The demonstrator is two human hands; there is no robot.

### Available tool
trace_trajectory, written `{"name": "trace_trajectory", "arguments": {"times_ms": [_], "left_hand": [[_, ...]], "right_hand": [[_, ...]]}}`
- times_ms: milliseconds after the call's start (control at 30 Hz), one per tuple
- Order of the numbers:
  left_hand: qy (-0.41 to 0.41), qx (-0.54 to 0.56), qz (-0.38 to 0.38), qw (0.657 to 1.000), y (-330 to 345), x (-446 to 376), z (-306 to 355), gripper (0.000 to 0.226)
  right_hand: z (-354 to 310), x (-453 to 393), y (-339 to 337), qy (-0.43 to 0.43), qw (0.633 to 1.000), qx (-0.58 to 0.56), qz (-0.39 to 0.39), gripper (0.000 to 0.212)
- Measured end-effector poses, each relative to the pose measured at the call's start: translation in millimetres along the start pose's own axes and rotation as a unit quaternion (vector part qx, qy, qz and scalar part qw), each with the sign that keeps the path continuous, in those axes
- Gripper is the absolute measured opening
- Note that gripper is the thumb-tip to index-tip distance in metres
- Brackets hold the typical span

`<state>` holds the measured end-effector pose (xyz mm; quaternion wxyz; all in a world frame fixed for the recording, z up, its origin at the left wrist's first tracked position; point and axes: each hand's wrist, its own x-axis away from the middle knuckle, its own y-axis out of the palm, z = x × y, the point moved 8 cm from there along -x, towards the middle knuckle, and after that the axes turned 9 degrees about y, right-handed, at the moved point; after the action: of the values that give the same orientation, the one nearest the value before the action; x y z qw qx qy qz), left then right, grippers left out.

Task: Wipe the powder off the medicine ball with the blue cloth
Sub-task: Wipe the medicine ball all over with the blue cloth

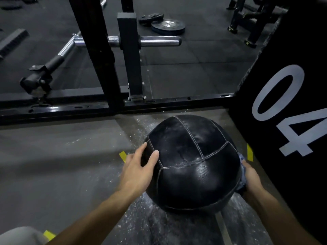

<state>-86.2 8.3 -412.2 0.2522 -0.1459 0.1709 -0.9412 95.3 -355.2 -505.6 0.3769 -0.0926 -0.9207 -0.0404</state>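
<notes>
Both sides of the medicine ball [192,163] are flanked: left hand [139,167] pressed flat with fingers straight, blue cloth [242,174] pinned against it by the right hand [252,177], whose grip cannot be told.

Both my forearms enter from the bottom of the frame, bare, angled up toward centre. My left hand [139,167] sits left of centre, fingers spread and nearly straight, thumb up, palm facing right. My right hand [251,177] is at lower right, back of hand toward me, fingers curled and mostly hidden, wrist bent slightly inward.
</notes>
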Motion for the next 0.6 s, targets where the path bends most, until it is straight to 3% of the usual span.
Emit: {"name": "trace_trajectory", "arguments": {"times_ms": [67,233,333,433,533,600], "left_hand": [[0.016,-0.021,0.007,1.0,0.0,0.2,3.8,0.07],[0.082,-0.064,0.036,0.994,-12.5,-10.6,23.1,0.065],[0.126,-0.06,-0.026,0.99,6.7,-11.1,30.8,0.089],[0.145,-0.062,-0.043,0.987,22.9,-5.2,27.9,0.103],[0.16,-0.09,-0.028,0.983,27.1,1.5,28.8,0.111],[0.167,-0.113,-0.021,0.979,31.4,6.6,34.1,0.115]], "right_hand": [[-1.3,2.4,-11.0,0.032,0.998,0.038,0.034,0.038],[-43.1,17.8,-7.4,-0.022,0.994,0.085,0.06,0.058],[-78.7,23.8,15.6,-0.039,0.995,0.072,0.052,0.053],[-102.0,5.9,44.6,-0.058,0.98,0.188,0.021,0.07],[-116.3,1.3,61.9,-0.095,0.958,0.27,-0.027,0.047],[-132.8,21.8,77.8,-0.149,0.939,0.305,-0.052,0.047]]}}
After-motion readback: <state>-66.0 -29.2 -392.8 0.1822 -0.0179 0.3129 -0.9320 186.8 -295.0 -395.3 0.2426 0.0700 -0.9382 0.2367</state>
